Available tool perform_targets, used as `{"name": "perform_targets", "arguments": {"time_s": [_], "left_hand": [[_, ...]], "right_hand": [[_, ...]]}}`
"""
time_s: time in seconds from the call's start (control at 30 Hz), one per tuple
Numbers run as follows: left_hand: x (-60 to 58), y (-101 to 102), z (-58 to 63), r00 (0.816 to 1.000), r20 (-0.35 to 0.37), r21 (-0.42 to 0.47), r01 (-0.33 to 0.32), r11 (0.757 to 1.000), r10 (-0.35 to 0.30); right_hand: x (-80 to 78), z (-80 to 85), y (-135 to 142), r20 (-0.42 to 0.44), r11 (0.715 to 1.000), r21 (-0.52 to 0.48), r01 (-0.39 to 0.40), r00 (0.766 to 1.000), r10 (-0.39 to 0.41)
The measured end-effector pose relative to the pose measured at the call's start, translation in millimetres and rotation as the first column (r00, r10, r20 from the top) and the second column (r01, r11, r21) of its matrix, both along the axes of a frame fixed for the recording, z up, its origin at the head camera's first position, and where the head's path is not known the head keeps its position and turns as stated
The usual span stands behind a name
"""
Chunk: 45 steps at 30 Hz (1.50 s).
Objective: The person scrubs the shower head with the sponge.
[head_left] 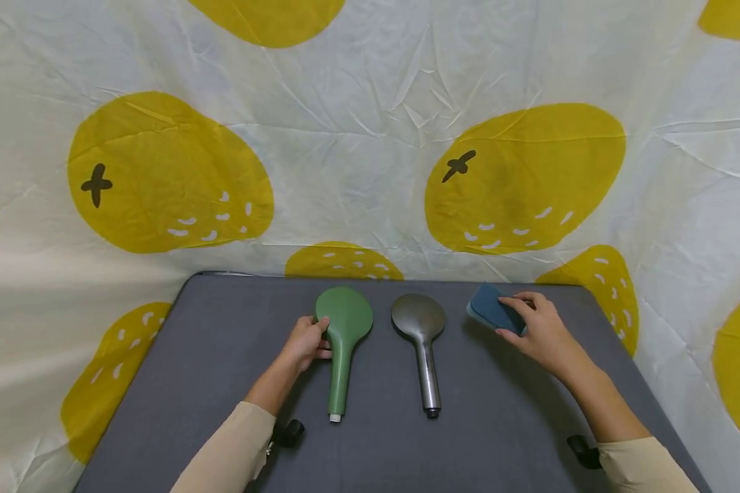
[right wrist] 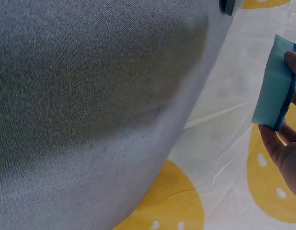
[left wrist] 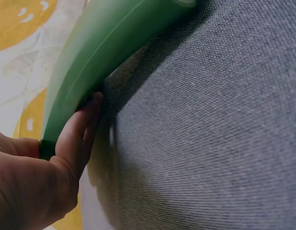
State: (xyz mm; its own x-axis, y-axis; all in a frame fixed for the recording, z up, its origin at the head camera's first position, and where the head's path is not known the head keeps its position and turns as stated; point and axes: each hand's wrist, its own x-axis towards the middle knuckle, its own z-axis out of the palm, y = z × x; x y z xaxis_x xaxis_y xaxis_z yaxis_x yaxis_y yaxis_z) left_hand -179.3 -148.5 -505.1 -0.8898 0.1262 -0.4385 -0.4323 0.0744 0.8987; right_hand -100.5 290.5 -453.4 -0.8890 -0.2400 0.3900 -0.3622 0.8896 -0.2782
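Note:
A green shower head (head_left: 344, 316) is at the middle of the table, its handle toward me. My left hand (head_left: 305, 342) pinches the left rim of its round head, thumb on top and fingers underneath. In the left wrist view, the fingers (left wrist: 74, 136) reach below the green shower head (left wrist: 97, 52). To its right lies a dark metallic shower head (head_left: 418, 317), with neither hand on it. My right hand (head_left: 541, 330) grips a blue sponge (head_left: 492, 306) above the table's back right. The right wrist view shows the sponge (right wrist: 275, 84) on edge, with a light blue body and a darker layer.
The grey cloth-covered table (head_left: 222, 383) ends at a white curtain (head_left: 358, 171) printed with yellow fruit, which hangs behind and along both sides. A small black wrist-worn device (head_left: 290, 433) sits by the left sleeve, another black device (head_left: 584, 452) by the right sleeve.

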Motion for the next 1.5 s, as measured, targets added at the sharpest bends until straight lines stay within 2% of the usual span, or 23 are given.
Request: {"name": "perform_targets", "arguments": {"time_s": [0.1, 0.23, 0.37, 0.63, 0.77, 0.93, 1.27, 1.33, 1.5], "left_hand": [[-1.7, 0, -1.1, 1.000, -0.021, -0.029, -0.005, 1.000, 0.005], [-3.5, -4, -0.4, 0.998, -0.059, -0.153, -0.006, 0.988, -0.003], [-4.3, -7, -1.1, 0.995, -0.099, -0.234, 0.008, 0.972, -0.032], [-5.7, -9, -6.5, 0.989, -0.142, -0.268, 0.005, 0.963, -0.044], [-4.2, -11, -7.5, 0.989, -0.143, -0.289, 0.005, 0.957, -0.048], [-0.3, -15, -6.6, 0.984, -0.170, -0.339, -0.006, 0.941, -0.055], [6.3, -31, 2.2, 0.955, -0.275, -0.423, -0.020, 0.906, -0.107], [6.9, -35, 4.4, 0.944, -0.304, -0.463, -0.028, 0.886, -0.129], [8.2, -39, 9.1, 0.879, -0.416, -0.637, -0.098, 0.765, -0.233]], "right_hand": [[-0.5, 0.0, -1, 0.012, 1.000, -0.002, 0.003, 1.000, -0.003], [-1.2, -3.5, -2, 0.026, 1.000, -0.009, 0.013, 1.000, -0.013], [-0.9, -8.3, -2, 0.075, 0.999, -0.018, 0.048, 0.996, -0.047], [-3.3, -13.9, -2, 0.172, 0.992, -0.025, 0.123, 0.978, -0.117], [-3.1, -16.5, -3, 0.222, 0.981, -0.021, 0.191, 0.958, -0.181], [-4.4, -22.1, -2, 0.284, 0.958, -0.002, 0.287, 0.919, -0.275], [-9.6, -31.0, -1, 0.365, 0.918, 0.023, 0.395, 0.852, -0.375], [-11.3, -31.9, -1, 0.380, 0.912, 0.030, 0.408, 0.839, -0.388], [-14.8, -36.9, -3, 0.411, 0.903, 0.045, 0.428, 0.816, -0.407]]}}
